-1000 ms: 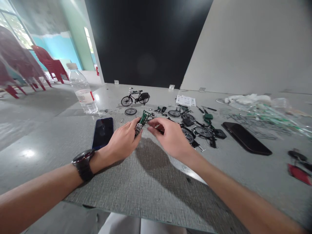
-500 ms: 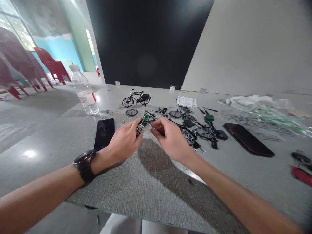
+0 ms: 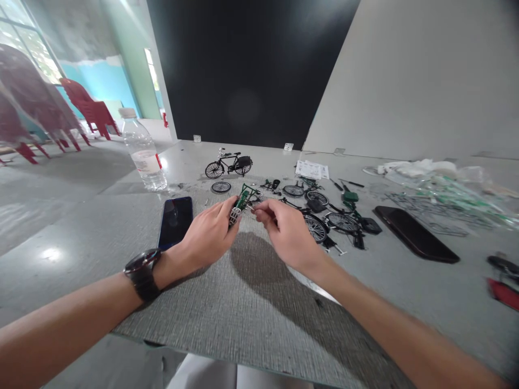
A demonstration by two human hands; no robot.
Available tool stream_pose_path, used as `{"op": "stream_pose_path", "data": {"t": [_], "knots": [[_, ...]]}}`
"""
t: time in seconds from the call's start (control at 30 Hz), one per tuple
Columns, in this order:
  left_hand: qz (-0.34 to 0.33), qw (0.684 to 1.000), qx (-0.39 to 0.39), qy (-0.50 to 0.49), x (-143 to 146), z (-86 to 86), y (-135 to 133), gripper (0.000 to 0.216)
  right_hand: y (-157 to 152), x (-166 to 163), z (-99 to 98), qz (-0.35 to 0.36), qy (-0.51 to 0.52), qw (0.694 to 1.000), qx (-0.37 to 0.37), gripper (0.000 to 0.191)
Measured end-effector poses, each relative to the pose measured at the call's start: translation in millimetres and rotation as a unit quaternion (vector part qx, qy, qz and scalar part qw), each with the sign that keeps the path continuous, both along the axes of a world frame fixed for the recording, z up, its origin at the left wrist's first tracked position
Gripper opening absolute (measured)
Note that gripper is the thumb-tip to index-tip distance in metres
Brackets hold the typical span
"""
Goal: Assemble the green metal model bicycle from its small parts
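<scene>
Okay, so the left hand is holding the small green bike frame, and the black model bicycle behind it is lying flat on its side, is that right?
Not quite: the black model bicycle stands upright, not flat on its side, as the head view shows. It is behind the small green bike frame, which the left hand is holding.

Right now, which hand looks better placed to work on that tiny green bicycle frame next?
Probably the right hand: it pinches a thin silvery piece close beside the green miniature bicycle frame, while the left hand is occupied holding that frame.
</scene>
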State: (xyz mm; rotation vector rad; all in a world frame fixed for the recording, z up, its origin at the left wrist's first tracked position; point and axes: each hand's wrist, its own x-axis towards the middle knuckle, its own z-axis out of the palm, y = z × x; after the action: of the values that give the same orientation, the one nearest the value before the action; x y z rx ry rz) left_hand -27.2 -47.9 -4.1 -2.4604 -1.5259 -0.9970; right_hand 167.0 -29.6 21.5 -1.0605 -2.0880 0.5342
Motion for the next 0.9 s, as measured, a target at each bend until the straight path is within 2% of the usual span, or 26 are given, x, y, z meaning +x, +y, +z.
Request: {"op": "stream_pose_path", "data": {"t": [0.07,0.27,0.43,0.53,0.67,0.77,0.9], "knots": [[-0.005,1.0,0.0,0.002,-0.2,-0.1,0.4,0.04,-0.1,0.1,-0.3,0.007,-0.005,1.0,-0.008,0.022],[-0.002,1.0,-0.003,0.001,-0.2,-2.2,2.2,0.042,1.2,0.1,-4.8,-0.019,-0.007,0.999,0.035,0.004],[-0.006,1.0,0.003,0.008,-0.4,-0.9,1.4,0.041,1.9,1.9,-4.7,-0.004,-0.006,1.0,0.017,0.02],[-0.003,1.0,-0.003,0.009,-0.9,0.1,1.3,0.042,1.6,1.3,-5.2,-0.007,-0.007,0.999,0.033,0.016],[0.004,1.0,-0.017,0.003,-1.3,-0.4,1.4,0.043,0.2,1.2,-7.1,-0.013,-0.021,0.994,0.103,0.007],[-0.013,1.0,-0.025,-0.001,-1.7,-0.4,0.9,0.045,-1.1,3.7,-7.0,-0.011,-0.068,0.979,0.19,0.014],[-0.033,0.999,-0.03,-0.022,-2.2,1.7,-0.9,0.043,-3.7,6.4,-4.8,-0.011,-0.136,0.944,0.299,0.022]]}}
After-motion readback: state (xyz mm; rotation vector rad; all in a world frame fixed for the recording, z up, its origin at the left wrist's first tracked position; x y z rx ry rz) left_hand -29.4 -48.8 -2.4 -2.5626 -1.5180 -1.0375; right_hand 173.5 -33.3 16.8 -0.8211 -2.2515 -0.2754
